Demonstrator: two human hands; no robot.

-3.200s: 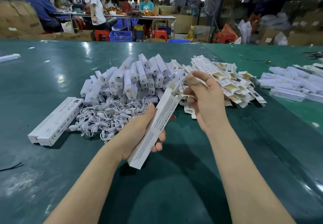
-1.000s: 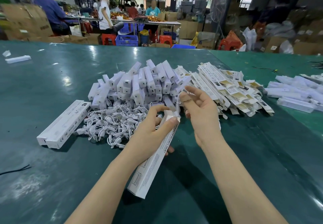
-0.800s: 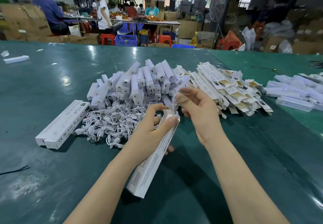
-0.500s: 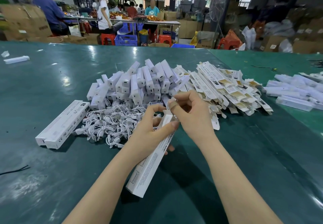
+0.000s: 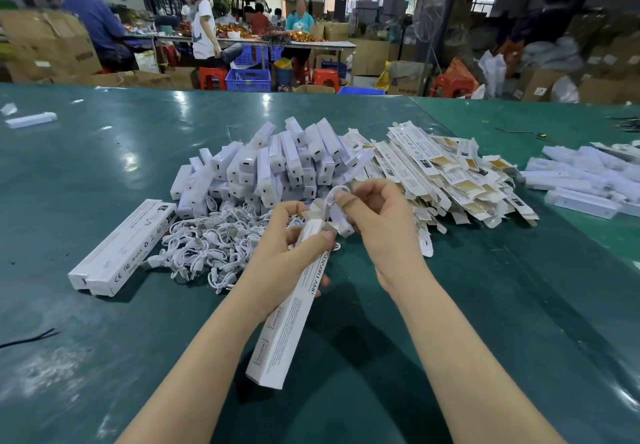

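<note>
My left hand (image 5: pixel 287 253) grips a long white printed carton (image 5: pixel 287 322) near its open top end, tilted up off the green table (image 5: pixel 485 339). My right hand (image 5: pixel 377 218) pinches a small coiled white cable (image 5: pixel 334 206) right at the carton's open flaps. Behind the hands lie a tangle of white cables (image 5: pixel 204 249), a heap of white lamp bars (image 5: pixel 277 166) and a pile of flat unfolded cartons (image 5: pixel 443 170).
Two closed white cartons (image 5: pixel 121 249) lie side by side at the left. More white boxes (image 5: pixel 585 177) are stacked at the far right. A loose box (image 5: pixel 31 119) sits far left. People work at another table behind.
My right hand came back from the piles with a coiled cable and brought it down to the carton's open end. My left hand keeps holding the carton, now more upright.
</note>
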